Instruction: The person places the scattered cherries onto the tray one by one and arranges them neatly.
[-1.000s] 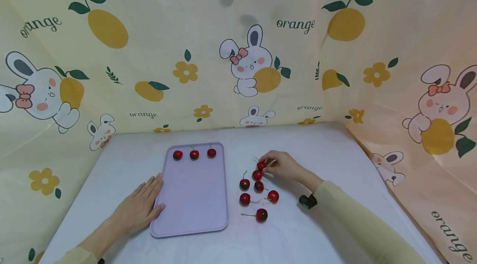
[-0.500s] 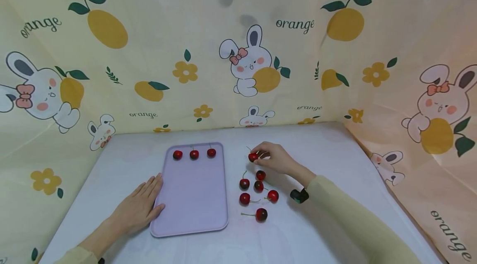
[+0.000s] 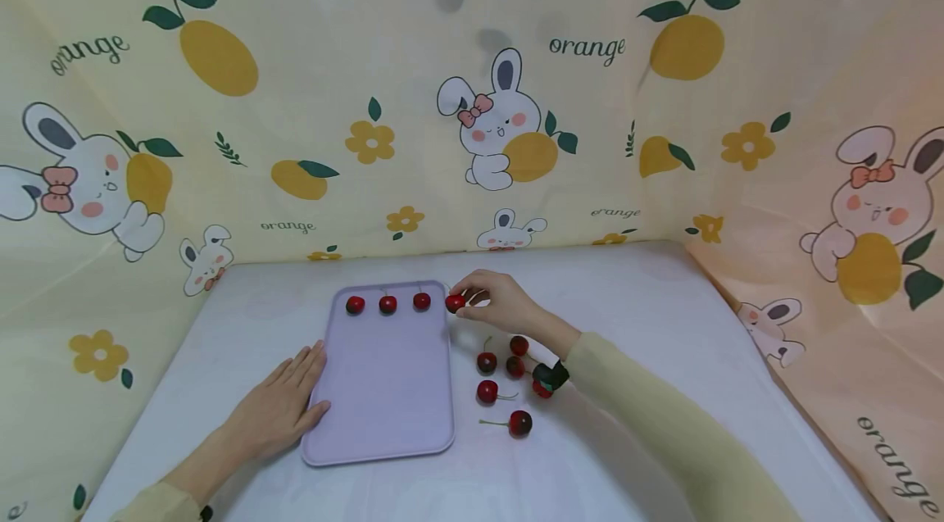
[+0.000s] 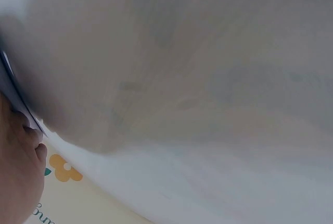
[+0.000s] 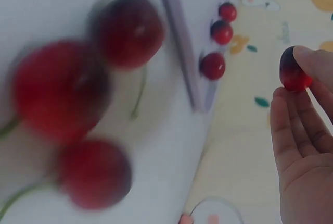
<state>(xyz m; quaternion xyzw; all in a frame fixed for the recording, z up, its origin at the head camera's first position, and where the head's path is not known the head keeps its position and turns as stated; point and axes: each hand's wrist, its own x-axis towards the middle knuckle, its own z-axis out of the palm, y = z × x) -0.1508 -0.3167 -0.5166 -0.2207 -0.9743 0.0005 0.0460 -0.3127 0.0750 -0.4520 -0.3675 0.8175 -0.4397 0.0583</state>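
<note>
A cherry (image 3: 455, 304) is pinched between the thumb and fingers of my right hand (image 3: 505, 305), at the far right corner of the lilac tray (image 3: 383, 391). The right wrist view shows this cherry (image 5: 294, 70), dark on one side and bright red on the other, held at the fingertips. Three cherries (image 3: 388, 304) stand in a row along the tray's far edge. My left hand (image 3: 276, 403) lies flat with straight fingers against the tray's left edge. Only a bit of the left hand (image 4: 21, 166) shows in the left wrist view.
Several loose cherries (image 3: 487, 392) with green stems lie on the white table (image 3: 619, 456) right of the tray, under my right forearm. One is partly hidden by the dark wrist camera (image 3: 551, 376). A printed cloth (image 3: 413, 96) rises behind the table and at its sides.
My right hand has lifted a cherry from the far end of the loose group and carried it left to the tray's corner. My left hand has stayed in place.
</note>
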